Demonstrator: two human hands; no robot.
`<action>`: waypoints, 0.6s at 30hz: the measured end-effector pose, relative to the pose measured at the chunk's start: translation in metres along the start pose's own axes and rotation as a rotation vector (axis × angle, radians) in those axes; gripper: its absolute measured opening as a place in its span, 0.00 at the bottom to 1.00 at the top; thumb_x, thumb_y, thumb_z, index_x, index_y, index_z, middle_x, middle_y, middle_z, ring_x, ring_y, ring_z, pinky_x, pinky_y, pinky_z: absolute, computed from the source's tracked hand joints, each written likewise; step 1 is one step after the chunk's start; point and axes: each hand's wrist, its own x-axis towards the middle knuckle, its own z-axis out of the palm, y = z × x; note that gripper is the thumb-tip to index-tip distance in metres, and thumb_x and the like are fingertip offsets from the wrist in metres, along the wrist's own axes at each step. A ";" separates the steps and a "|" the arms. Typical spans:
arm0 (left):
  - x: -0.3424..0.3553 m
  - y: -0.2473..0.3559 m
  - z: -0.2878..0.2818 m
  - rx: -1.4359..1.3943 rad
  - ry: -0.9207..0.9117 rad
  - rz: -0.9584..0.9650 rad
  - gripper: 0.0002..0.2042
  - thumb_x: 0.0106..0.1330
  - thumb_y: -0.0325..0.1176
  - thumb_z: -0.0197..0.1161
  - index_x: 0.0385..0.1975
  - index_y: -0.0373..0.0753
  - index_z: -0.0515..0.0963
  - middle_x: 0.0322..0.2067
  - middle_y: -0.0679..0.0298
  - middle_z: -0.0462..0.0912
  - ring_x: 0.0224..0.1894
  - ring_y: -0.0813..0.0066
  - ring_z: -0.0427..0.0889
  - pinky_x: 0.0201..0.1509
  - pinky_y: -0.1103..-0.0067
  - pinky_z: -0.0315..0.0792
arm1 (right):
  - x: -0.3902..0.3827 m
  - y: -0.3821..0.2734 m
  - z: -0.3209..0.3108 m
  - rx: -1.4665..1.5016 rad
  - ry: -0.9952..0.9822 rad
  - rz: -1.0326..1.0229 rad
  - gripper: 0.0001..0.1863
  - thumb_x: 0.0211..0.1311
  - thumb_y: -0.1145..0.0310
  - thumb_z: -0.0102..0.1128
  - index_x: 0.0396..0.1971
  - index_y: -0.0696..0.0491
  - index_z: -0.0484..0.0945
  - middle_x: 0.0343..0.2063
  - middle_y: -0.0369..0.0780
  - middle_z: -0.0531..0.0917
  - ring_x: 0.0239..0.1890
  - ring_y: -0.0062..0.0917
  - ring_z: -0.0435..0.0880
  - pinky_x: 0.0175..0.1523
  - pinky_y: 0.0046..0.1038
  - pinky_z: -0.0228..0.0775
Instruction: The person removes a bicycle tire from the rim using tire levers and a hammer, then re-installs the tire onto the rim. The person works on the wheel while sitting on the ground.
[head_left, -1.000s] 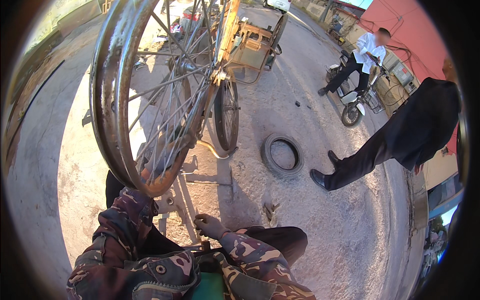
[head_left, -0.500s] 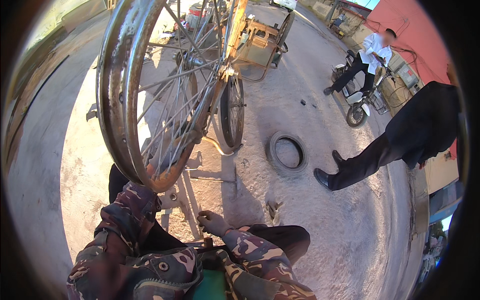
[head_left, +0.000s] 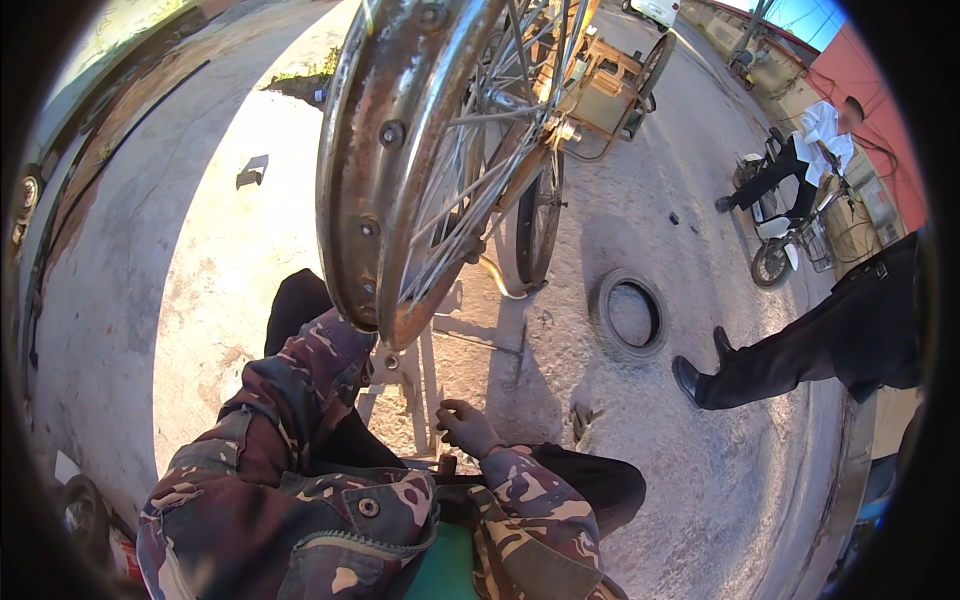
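A bare, rusty spoked wheel rim (head_left: 368, 190) stands up large in front of me, with no tyre on it. My left sleeve (head_left: 300, 385) reaches up to the bottom of this rim, and the left hand itself is hidden behind it. Low in the middle, above my knee, is my right hand (head_left: 467, 428), its fingers curled and pressed together. Whatever they hold, if anything, is too small to make out. Just past its fingertips lie the pale metal legs of a stand or frame (head_left: 410, 375).
A loose tyre (head_left: 630, 315) lies flat on the ground to the right. Beside it stands a person in dark trousers (head_left: 770, 355). Farther off, someone in a white shirt (head_left: 822, 135) sits on a scooter (head_left: 775, 245). A cart (head_left: 610, 90) stands behind the wheel.
The whole scene has shifted right and slightly down in the view, apart from the nearer bystander's legs. My right hand keeps its place near the stand's legs, with the left still behind the rim.
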 end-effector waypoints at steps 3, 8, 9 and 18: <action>0.000 0.000 0.000 0.001 -0.011 0.011 0.14 0.78 0.32 0.61 0.57 0.32 0.76 0.47 0.60 0.82 0.50 0.73 0.83 0.54 0.81 0.78 | -0.002 -0.004 -0.002 -0.021 -0.006 -0.002 0.31 0.74 0.53 0.62 0.65 0.61 0.73 0.44 0.49 0.88 0.43 0.28 0.89 0.42 0.28 0.84; 0.001 -0.001 -0.002 -0.005 -0.021 0.018 0.13 0.78 0.31 0.61 0.57 0.32 0.76 0.47 0.60 0.82 0.50 0.73 0.83 0.54 0.81 0.78 | -0.003 -0.006 0.000 -0.029 0.000 -0.007 0.31 0.75 0.54 0.61 0.65 0.62 0.72 0.44 0.49 0.88 0.42 0.28 0.89 0.43 0.28 0.84; 0.003 -0.002 -0.002 -0.011 -0.025 0.022 0.13 0.78 0.31 0.61 0.57 0.32 0.76 0.47 0.60 0.82 0.50 0.73 0.83 0.54 0.81 0.78 | -0.004 -0.007 0.000 -0.027 0.004 -0.008 0.31 0.75 0.54 0.61 0.65 0.62 0.72 0.44 0.49 0.87 0.42 0.28 0.89 0.43 0.28 0.83; 0.010 -0.008 -0.005 -0.074 -0.061 0.012 0.13 0.79 0.30 0.59 0.57 0.33 0.76 0.48 0.61 0.82 0.50 0.74 0.82 0.54 0.82 0.77 | -0.010 -0.019 0.000 -0.044 0.005 -0.019 0.31 0.75 0.54 0.61 0.65 0.62 0.72 0.44 0.49 0.88 0.41 0.27 0.90 0.43 0.28 0.84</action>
